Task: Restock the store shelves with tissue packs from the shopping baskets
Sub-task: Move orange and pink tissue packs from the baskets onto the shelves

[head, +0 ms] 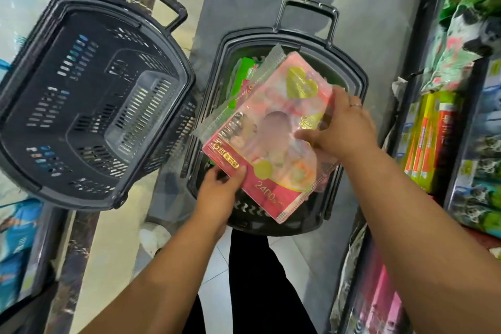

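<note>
A: Both hands are working one item here. What are they holding?

B: A big pink tissue pack (271, 141) with gold hearts on the wrapper. It is hovering tilted over the dark basket on the right (352, 81), which is sitting on the floor between the person's legs.

A: And the grips?

B: The left hand (219, 192) is pinching the near red corner, thumb on top and fingers curled underneath. The right hand (344, 127) is closing over the pack's right edge, thumb pressing on the face, a ring showing on one finger.

A: Is anything lying in that basket?

B: Yes, more packs, a green one (242, 73) peeking out at the far left beneath the pink one. How many, I cannot tell.

A: And the other basket?

B: The second basket (89, 100) is standing just beside it on the left, showing only bare mesh inside. Shelves (461, 127) on the right are holding colourful wrapped packs.
</note>
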`<state>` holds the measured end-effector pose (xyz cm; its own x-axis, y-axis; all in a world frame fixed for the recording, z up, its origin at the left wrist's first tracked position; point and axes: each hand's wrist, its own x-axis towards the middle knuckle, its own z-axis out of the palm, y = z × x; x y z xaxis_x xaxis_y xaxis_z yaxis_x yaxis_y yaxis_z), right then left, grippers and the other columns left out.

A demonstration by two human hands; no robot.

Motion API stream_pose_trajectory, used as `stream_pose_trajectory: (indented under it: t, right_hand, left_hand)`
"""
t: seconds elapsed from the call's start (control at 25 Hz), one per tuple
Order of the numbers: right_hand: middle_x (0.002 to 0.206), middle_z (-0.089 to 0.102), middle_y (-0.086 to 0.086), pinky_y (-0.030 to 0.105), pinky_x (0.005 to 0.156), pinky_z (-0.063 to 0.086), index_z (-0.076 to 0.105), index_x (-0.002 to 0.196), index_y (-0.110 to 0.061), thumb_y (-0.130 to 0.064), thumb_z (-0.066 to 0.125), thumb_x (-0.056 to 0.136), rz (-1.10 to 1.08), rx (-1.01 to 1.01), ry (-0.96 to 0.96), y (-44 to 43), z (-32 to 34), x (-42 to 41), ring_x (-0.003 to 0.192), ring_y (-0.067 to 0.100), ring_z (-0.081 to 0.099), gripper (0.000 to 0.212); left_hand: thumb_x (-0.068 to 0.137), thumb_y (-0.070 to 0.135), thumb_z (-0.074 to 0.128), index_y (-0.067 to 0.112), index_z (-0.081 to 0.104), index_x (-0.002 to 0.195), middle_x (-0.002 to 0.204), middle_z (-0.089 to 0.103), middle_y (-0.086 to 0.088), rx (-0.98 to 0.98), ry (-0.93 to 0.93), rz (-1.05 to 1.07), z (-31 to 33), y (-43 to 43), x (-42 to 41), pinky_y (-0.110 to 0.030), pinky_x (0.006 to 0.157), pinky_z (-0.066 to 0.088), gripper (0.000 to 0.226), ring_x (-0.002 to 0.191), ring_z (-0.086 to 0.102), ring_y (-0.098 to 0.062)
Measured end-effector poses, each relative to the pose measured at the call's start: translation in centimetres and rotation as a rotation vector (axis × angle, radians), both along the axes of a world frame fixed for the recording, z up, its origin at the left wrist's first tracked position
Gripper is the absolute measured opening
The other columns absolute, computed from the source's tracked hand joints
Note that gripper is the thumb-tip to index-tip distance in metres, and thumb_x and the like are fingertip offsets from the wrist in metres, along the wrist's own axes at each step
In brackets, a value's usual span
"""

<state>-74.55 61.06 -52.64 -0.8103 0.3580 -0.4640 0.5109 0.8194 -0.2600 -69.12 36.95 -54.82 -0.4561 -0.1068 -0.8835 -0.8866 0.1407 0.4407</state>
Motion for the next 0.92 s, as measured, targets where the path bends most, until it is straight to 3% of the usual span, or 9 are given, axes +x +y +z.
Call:
stream_pose_trajectory:
  t: [0.08,0.16,0.24,0.4,0.52,0.64,0.84,0.92]
  right_hand:
    - [0.136,0.043,0.014,0.05,0.099,0.04,0.028,0.141,-0.019,-0.062,0.081,0.058,-0.029,0.022,-0.028,-0.2,0.0,0.3,0.125,0.038,0.042,0.108]
    - [0.139,0.04,0.016,0.049,0.101,0.038,0.026,0.145,-0.016,-0.061,0.082,0.058,-0.106,-0.013,-0.049,-0.8,0.5,1.1,0.129,0.038,0.039,0.113]
    - [0.133,0.044,0.016,0.046,0.099,0.04,0.035,0.14,-0.016,-0.059,0.082,0.058,-0.177,-0.074,-0.007,-1.8,1.2,2.1,0.125,0.037,0.04,0.105]
    - [0.122,0.046,0.012,0.046,0.093,0.045,0.04,0.128,-0.022,-0.054,0.084,0.057,-0.243,-0.192,0.077,-6.6,4.0,3.5,0.116,0.034,0.043,0.09]
    - [0.115,0.048,0.009,0.044,0.087,0.046,0.039,0.125,-0.026,-0.056,0.083,0.055,-0.21,-0.24,0.176,-11.3,8.0,3.7,0.111,0.03,0.043,0.088]
    - [0.12,0.044,0.008,0.041,0.093,0.042,0.036,0.137,-0.026,-0.046,0.084,0.061,-0.13,-0.293,0.227,-16.3,12.5,4.2,0.118,0.029,0.039,0.092]
    - [0.118,0.051,0.004,0.041,0.09,0.045,0.038,0.13,-0.028,-0.036,0.086,0.061,-0.009,-0.456,0.376,-26.2,21.2,5.4,0.112,0.031,0.048,0.085]
    - [0.116,0.048,0.002,0.034,0.087,0.041,0.04,0.131,-0.023,-0.034,0.086,0.061,0.049,-0.471,0.426,-30.0,24.8,5.7,0.112,0.029,0.049,0.085]
  left_hand:
    - [0.083,0.025,0.074,0.019,0.062,0.111,0.105,0.072,-0.002,0.031,0.076,0.024,0.1,1.1,0.2,-0.044,0.093,0.052,0.03,0.097,0.068,-0.022]
    - [0.082,0.025,0.075,0.027,0.06,0.117,0.108,0.07,0.004,0.036,0.185,0.032,0.8,0.7,-0.7,-0.041,0.09,0.054,0.038,0.101,0.067,-0.02]
    - [0.079,0.033,0.076,0.036,0.058,0.118,0.112,0.068,0.007,-0.003,0.279,0.002,1.6,-0.6,-1.8,-0.041,0.089,0.053,0.044,0.1,0.067,-0.016]
    - [0.066,0.05,0.076,0.043,0.056,0.121,0.12,0.063,-0.001,-0.068,0.374,-0.005,5.0,-5.2,-2.1,-0.049,0.092,0.052,0.058,0.104,0.065,-0.02]
    - [0.075,0.036,0.078,0.038,0.055,0.122,0.119,0.065,0.001,-0.034,0.426,0.062,9.0,-9.9,-0.6,-0.046,0.091,0.053,0.052,0.104,0.066,-0.017]
    - [0.081,0.023,0.076,0.039,0.059,0.111,0.105,0.071,0.009,-0.032,0.486,0.135,13.3,-15.6,0.9,-0.041,0.086,0.055,0.038,0.095,0.069,-0.011]
    - [0.076,0.036,0.08,0.041,0.054,0.12,0.115,0.066,0.004,-0.233,0.658,0.177,23.6,-25.8,3.7,-0.041,0.088,0.055,0.051,0.099,0.066,-0.009]
    - [0.069,0.053,0.078,0.041,0.052,0.126,0.12,0.062,-0.001,-0.306,0.702,0.208,27.5,-29.2,5.0,-0.048,0.09,0.053,0.065,0.105,0.065,-0.015]
